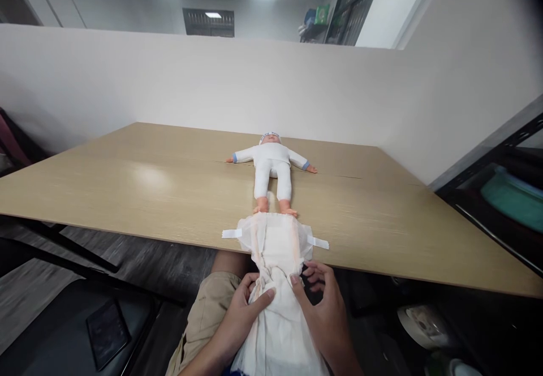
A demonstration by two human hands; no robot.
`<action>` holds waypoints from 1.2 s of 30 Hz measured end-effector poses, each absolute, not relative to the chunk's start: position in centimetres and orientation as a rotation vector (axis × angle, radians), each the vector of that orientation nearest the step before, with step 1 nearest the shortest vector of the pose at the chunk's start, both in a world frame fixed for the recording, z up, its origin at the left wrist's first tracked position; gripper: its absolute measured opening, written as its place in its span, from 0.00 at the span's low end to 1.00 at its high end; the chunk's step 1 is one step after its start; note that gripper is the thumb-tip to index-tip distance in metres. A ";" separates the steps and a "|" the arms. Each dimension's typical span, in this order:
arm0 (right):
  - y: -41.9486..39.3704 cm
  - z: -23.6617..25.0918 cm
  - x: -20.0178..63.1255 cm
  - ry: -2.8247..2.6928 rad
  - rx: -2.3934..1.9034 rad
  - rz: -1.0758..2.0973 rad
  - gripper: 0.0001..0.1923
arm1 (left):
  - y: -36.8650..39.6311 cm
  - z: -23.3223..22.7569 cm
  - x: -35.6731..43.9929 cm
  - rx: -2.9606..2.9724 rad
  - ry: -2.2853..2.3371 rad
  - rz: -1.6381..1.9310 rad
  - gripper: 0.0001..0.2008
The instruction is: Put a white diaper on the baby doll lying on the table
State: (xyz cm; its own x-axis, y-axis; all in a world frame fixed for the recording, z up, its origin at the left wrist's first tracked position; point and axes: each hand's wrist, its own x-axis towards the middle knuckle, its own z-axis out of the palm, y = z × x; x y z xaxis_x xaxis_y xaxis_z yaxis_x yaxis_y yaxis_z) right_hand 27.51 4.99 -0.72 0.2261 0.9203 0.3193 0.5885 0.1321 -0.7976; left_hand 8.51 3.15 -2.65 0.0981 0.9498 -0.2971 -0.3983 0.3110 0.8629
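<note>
An unfolded white diaper lies with its upper end on the table edge and the rest hanging toward my lap. Its two tape tabs stick out to either side. My left hand grips the diaper's left edge, thumb on top and fingers behind. On the other side, my right hand has its thumb against the right edge while its fingers are spread apart. Just past the diaper, a baby doll in a white outfit lies on its back, arms stretched out and feet at the diaper's upper end.
The wooden table runs up to a white low wall. A tablet or phone rests on a black chair at lower left. At right stands a dark shelf with a green item.
</note>
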 end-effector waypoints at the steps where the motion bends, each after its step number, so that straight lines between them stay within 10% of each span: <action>1: 5.3 -0.2 27.4 -1.512 -1.535 0.368 0.22 | 3.1 -2.6 8.5 0.695 1.008 1.126 0.34; 15: 15.9 0.3 23.2 -2.371 -1.385 0.226 0.33 | 3.2 -4.7 5.9 1.241 1.122 0.901 0.25; 25: 16.1 -0.5 23.6 -2.361 -1.401 0.212 0.34 | 13.9 4.3 -1.6 2.201 1.230 0.833 0.10; 36: 16.1 -0.7 23.6 -2.332 -1.407 0.238 0.34 | 31.1 4.7 2.3 3.161 0.862 0.289 0.54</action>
State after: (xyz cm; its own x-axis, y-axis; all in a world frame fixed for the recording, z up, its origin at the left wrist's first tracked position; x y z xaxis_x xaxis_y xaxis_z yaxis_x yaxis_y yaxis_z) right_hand 23.59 16.14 -0.69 -0.4101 0.8764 0.2523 0.8075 0.4775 -0.3462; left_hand 2.32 31.10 4.71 0.8481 0.4880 0.2063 0.5138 -0.8527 -0.0950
